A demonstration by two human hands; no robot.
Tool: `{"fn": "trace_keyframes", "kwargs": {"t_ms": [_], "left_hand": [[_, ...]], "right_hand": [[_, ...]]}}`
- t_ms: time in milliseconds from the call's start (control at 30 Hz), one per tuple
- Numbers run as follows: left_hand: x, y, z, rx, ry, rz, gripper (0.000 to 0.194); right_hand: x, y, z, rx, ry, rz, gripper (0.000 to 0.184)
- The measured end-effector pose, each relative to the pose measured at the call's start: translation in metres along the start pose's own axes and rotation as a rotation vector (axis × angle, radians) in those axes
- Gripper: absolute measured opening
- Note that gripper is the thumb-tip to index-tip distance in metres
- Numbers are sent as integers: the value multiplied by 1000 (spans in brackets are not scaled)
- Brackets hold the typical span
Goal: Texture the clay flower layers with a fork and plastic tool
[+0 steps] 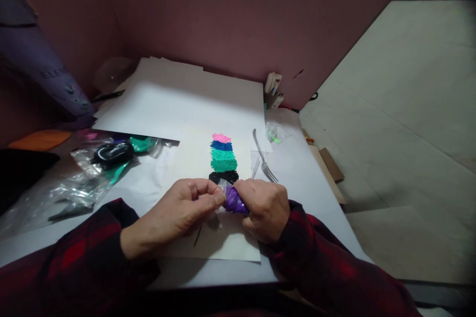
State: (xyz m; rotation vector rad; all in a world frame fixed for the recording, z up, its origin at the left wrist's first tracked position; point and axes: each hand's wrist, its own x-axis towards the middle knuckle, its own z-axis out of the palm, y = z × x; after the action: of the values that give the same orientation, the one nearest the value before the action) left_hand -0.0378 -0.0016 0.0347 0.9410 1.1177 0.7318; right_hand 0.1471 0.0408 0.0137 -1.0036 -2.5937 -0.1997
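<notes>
My right hand (266, 205) is closed around a clear plastic packet of purple clay-like stuff (235, 200). Thumb and fingertips of my left hand (186, 205) pinch the packet's clear end. Below my left hand a thin dark stick (198, 236) shows; whether the hand holds it is hidden. Under both hands lies a cream sheet (238, 250). On it runs a column of textured bands: pink (221, 137), blue (221, 146), green (223, 159) and black (219, 177), the black one partly behind my hands. A metal fork (263, 158) rests just right of the bands.
Left of the sheet lie clear plastic bags (89, 178) with black (113, 152) and green (141, 143) packets. White papers (201, 96) lie at the back against the wall. A purple printed cylinder (40, 59) stands far left. A small clear bag (277, 132) lies beyond the fork.
</notes>
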Motion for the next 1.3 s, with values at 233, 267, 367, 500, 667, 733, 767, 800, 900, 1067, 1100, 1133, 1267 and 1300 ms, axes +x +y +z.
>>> {"fn": "trace_keyframes", "kwargs": {"t_ms": [233,267,367,500,667,733,767,800,900,1067,1100,1133,1267,1300], "left_hand": [[-5,0,1,391,85,322,25],[-5,0,1,420,100,329,26],[-5,1,1,309,114,240,31],[-2,2,-1,-35,56,40,25],[0,3,-3,-244,-20,-51,22],[0,2,-3,-238,-34,-60,24],[0,2,-3,-219,-35,-57,25],[-1,2,-2,-189,-36,-55,25],[-2,2,-2,-39,-14,-5,26],[-3,3,-3,161,79,167,26],[-3,3,-4,124,70,132,26],[-3,3,-4,60,51,88,26],[-3,4,-4,-152,-34,-20,25],[-3,4,-4,-162,-41,-22,25]], "right_hand": [[0,1,-1,24,-8,14,14],[-1,1,-1,27,-9,14,15],[-1,1,-1,33,-11,26,15],[0,1,-1,34,-11,35,15],[0,1,-2,34,-4,42,17],[0,1,-2,33,-9,45,17],[0,1,-2,33,-14,45,17],[0,1,-2,32,-19,47,17],[0,1,-1,29,-28,51,16],[0,1,-2,20,-37,51,16],[0,1,-2,19,-36,51,16],[0,0,-2,18,-30,51,15],[0,1,-2,21,-14,43,10],[0,1,-2,23,-17,41,10]]}}
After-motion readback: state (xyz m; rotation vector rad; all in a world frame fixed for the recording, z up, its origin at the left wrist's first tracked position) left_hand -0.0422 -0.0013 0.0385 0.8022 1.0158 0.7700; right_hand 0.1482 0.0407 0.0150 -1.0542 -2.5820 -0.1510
